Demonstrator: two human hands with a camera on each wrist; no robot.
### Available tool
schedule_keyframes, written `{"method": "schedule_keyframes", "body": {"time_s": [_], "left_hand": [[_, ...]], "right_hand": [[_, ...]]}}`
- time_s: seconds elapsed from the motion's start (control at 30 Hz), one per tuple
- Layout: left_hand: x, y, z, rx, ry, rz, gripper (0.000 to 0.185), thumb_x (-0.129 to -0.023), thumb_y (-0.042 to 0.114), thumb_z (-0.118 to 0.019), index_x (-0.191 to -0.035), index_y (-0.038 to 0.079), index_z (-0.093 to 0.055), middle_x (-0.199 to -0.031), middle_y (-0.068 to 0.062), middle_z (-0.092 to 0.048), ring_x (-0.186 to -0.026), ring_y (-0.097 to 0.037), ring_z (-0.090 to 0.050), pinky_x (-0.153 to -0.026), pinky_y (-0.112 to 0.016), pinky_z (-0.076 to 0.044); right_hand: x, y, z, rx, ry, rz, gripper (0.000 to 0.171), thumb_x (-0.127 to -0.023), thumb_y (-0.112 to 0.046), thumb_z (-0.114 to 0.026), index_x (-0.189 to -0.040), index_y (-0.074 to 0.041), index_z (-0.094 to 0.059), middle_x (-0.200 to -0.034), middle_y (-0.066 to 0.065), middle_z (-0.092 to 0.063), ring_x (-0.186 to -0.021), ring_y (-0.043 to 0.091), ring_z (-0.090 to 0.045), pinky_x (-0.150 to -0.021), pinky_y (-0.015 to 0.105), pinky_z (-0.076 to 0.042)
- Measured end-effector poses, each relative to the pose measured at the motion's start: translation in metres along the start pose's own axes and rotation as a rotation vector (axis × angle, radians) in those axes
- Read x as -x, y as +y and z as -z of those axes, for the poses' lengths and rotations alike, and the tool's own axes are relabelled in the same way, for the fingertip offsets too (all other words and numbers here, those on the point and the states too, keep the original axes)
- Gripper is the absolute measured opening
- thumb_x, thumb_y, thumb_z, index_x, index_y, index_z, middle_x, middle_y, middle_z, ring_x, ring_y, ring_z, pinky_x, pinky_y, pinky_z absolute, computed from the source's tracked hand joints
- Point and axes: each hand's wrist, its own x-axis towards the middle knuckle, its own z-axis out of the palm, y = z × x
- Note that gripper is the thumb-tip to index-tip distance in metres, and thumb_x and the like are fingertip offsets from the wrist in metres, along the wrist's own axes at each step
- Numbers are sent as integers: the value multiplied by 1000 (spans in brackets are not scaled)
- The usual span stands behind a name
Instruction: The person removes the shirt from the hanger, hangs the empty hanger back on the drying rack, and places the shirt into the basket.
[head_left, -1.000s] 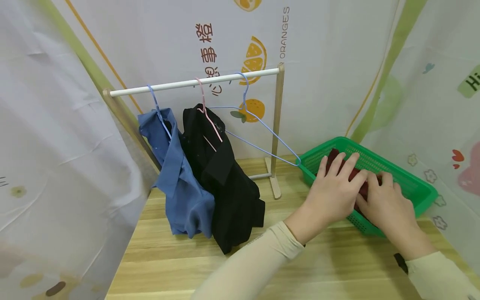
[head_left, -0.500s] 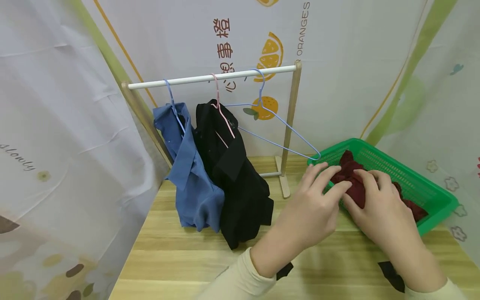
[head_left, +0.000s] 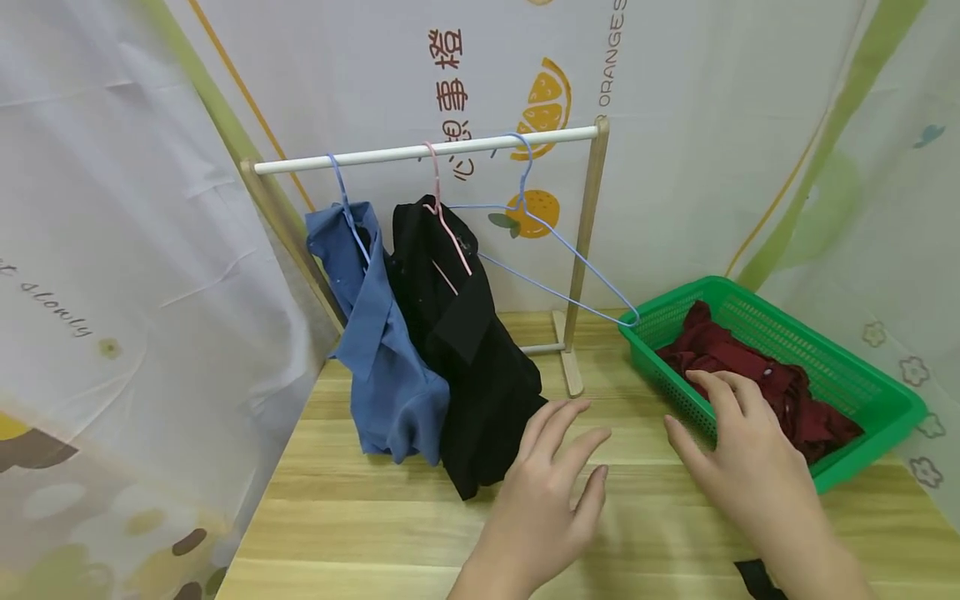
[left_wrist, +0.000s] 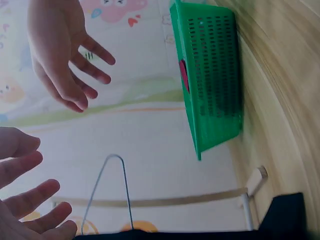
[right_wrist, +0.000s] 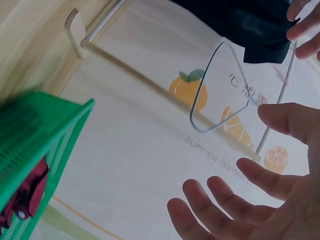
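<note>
Nearest to you, your left hand [head_left: 543, 492] hovers over the pale wooden tabletop [head_left: 360, 525] with fingers spread and nothing in it, just short of the hem of the black shirt. Your right hand [head_left: 738, 450] is likewise spread and empty, its fingertips at the near rim of the green perforated plastic basket [head_left: 862, 383]. That one basket holds one crumpled dark red garment [head_left: 750, 367], lying loose inside and clear of your fingers as far as the head view shows. Beyond stands one small wooden rack with a white rail [head_left: 427, 152] carrying three wire hangers: a blue one bearing the blue collared shirt [head_left: 375, 350], a pink one bearing the black shirt [head_left: 472, 358], and one bare light-blue wire hanger [head_left: 558, 250] whose tip reaches the basket's far corner. Printed white curtains [head_left: 712, 125] close the scene behind.
</note>
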Motion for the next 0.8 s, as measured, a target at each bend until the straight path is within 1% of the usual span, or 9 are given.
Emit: {"method": "schedule_keyframes", "body": {"time_s": [0.07,0.17,0.33,0.4,0.53,0.63,0.8], "left_hand": [[5,-3,2,18,9,22,30,-98,11,-74,-128,16,-72,-155,-4,-56,-146,-27,-50,-113,-37,-54],[14,-11,3,38,33,58,31,-97,9,-75,-127,17,-73,-154,-2,-57,-146,-27,-51,-107,-36,-58],[27,-24,7,25,73,126,34,-94,7,-79,-126,18,-74,-151,0,-60,-145,-25,-52,-104,-39,-60],[30,-29,9,20,91,134,36,-93,2,-77,-126,18,-74,-150,0,-61,-144,-26,-53,-106,-41,-59],[32,-37,17,24,121,134,43,-91,-10,-68,-124,16,-74,-147,-3,-63,-141,-26,-54,-105,-40,-59],[34,-43,23,21,128,152,45,-90,-12,-64,-124,16,-75,-147,-4,-64,-141,-25,-54,-107,-40,-57],[42,-56,29,-19,176,166,44,-87,-14,-64,-120,13,-76,-143,-6,-66,-137,-26,-56,-105,-45,-57]], "right_hand": [[2,-3,-3,-14,1,11,61,-94,-27,-80,-146,-7,-56,-143,21,-52,-118,46,-59,-62,69,-53],[4,-6,-7,-34,-20,12,59,-95,-27,-79,-145,-8,-57,-143,20,-53,-114,45,-63,-58,65,-53],[2,-10,-11,-42,-24,28,56,-95,-28,-79,-144,-8,-58,-140,17,-55,-110,43,-66,-57,59,-54],[2,-12,-11,-42,-18,36,55,-95,-28,-78,-143,-9,-59,-139,16,-56,-110,41,-67,-57,57,-54],[-1,-16,-10,-44,-34,31,53,-97,-30,-76,-143,-11,-59,-141,12,-57,-111,40,-68,-54,56,-50],[-3,-20,-9,-43,-41,28,51,-98,-31,-75,-143,-13,-60,-143,11,-58,-109,38,-70,-53,55,-49],[-7,-26,-8,-41,-28,56,50,-97,-29,-76,-142,-11,-61,-139,11,-60,-101,38,-73,-53,53,-50]]}}
